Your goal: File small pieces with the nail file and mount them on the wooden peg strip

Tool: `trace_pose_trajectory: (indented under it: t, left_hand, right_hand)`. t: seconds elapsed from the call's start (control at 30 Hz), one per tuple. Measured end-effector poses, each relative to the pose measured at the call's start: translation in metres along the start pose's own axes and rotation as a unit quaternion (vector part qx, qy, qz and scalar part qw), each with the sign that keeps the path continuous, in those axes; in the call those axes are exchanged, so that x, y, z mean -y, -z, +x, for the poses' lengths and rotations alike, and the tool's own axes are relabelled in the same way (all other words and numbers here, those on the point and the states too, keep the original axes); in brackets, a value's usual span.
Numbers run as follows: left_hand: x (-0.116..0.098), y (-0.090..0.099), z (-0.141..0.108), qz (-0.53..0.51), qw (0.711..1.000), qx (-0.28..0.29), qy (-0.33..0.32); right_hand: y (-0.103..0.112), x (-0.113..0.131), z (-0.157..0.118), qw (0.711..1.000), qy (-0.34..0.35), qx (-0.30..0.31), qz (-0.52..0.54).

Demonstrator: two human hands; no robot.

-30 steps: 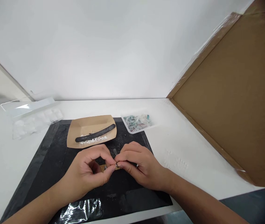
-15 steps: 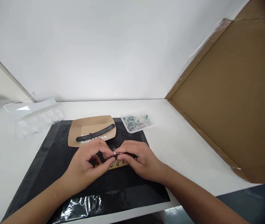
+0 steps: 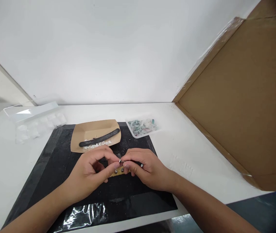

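Over the black mat [image 3: 84, 181], my left hand [image 3: 95, 165] pinches a tiny whitish piece [image 3: 120, 160] between thumb and index finger. My right hand [image 3: 144, 165] is closed on a thin dark tool [image 3: 136, 162] with a pale butt end. The tool's front end meets the whitish piece or lies right beside it; the fingers hide the exact contact. Just beneath the fingertips lies a yellow strip [image 3: 119, 171] carrying round metal studs, partly covered by both hands.
Beyond my hands, a brown paper tray [image 3: 91, 127] holds a black curved nail file [image 3: 99, 138] and small white chips. A clear container [image 3: 136, 135] of greenish translucent nail tips stands to its right. Clear plastic boxes [image 3: 40, 124] sit at left; cardboard [image 3: 232, 97] rises at right.
My fingertips have shifted slightly, and the tool has turned in my right hand, so its pale butt end now shows. More of the studded strip is visible at its left.
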State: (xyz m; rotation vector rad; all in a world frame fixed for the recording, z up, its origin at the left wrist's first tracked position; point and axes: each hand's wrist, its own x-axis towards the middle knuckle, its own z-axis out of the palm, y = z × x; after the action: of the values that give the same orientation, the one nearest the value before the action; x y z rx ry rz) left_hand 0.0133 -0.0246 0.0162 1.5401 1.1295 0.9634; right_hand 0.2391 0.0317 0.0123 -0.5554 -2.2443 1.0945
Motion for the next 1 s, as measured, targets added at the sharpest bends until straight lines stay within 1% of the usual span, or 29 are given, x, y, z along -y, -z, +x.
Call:
trace_pose_trajectory:
  t: [0.13, 0.27, 0.47, 0.67, 0.87, 1.0]
  left_hand:
    - [-0.002, 0.0, -0.001, -0.044, 0.999, 0.021, 0.025]
    - [-0.006, -0.001, -0.002, -0.094, 0.994, 0.044, 0.031]
    - [-0.007, -0.002, -0.001, -0.13, 0.989, 0.051, 0.044]
    - [-0.002, -0.004, -0.002, -0.122, 0.99, 0.032, 0.062]
    - [-0.003, -0.007, -0.004, -0.114, 0.992, 0.005, 0.048]
    - [-0.002, -0.01, -0.005, -0.068, 0.997, -0.02, 0.026]
  right_hand:
    - [0.0, 0.002, 0.0, 1.0, -0.005, 0.002, 0.013]
    - [0.0, 0.004, 0.0, 1.0, -0.01, 0.012, 0.023]
    - [0.0, 0.005, 0.0, 1.0, -0.004, 0.009, 0.021]
    - [-0.002, 0.005, 0.0, 1.0, 0.002, -0.011, 0.026]
    - [-0.005, 0.004, -0.002, 0.999, -0.001, -0.022, 0.025]
    - [-0.008, 0.005, -0.003, 0.999, -0.01, -0.026, 0.034]
